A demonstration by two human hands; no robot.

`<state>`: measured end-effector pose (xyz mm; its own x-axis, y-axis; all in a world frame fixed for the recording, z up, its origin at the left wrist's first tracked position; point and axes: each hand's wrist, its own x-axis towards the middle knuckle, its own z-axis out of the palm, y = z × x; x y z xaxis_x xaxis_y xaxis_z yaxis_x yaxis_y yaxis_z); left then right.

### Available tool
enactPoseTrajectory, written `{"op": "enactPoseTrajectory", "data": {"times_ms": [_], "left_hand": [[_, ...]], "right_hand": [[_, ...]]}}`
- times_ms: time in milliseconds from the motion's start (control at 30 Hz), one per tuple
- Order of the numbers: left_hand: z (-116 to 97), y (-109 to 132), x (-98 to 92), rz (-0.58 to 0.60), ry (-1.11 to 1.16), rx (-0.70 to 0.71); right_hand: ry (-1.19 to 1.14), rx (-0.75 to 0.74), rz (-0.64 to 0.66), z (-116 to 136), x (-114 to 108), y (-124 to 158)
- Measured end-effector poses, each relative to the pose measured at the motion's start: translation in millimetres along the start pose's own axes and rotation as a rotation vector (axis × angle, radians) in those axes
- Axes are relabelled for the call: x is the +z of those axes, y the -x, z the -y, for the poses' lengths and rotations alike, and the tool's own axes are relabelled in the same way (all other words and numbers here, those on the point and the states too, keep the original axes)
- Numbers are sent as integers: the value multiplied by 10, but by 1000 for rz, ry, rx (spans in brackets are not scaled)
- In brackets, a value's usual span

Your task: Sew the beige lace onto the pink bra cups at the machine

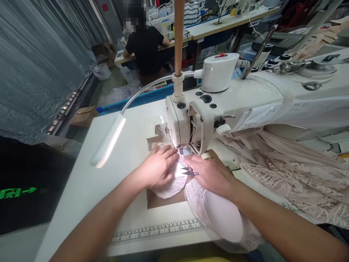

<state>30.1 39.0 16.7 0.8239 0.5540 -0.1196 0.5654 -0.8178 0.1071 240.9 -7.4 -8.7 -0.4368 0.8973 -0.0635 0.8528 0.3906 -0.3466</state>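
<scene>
My left hand (158, 168) lies flat with its fingers pressed on a pale lace piece (169, 185), just left of the presser foot (188, 150) of a white sewing machine (245, 102). My right hand (208, 174) rests on the same lace to the right of the foot. A small dark thread snip (188, 171) sticks out from under its fingers. A white padded cup (223, 214) edged with lace lies under my right wrist.
A gooseneck lamp (109, 140) hangs over the left of the white table (89, 182). A ruler strip (158, 231) runs along the table's front edge. Piled lace fabric (297, 182) lies to the right. Another person (144, 43) sits at a far sewing table.
</scene>
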Motion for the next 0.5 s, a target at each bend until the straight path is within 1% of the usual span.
{"op": "enactPoseTrajectory", "data": {"times_ms": [100, 200, 300, 500], "left_hand": [[-99, 43, 66, -57, 13, 32], [-134, 55, 161, -123, 33, 43], [-107, 49, 223, -166, 30, 51], [-44, 47, 249, -193, 11, 44]], "right_hand": [[46, -36, -28, -17, 38, 6], [55, -60, -39, -32, 64, 7], [69, -52, -40, -27, 72, 0], [84, -16, -46, -6, 76, -10]]}}
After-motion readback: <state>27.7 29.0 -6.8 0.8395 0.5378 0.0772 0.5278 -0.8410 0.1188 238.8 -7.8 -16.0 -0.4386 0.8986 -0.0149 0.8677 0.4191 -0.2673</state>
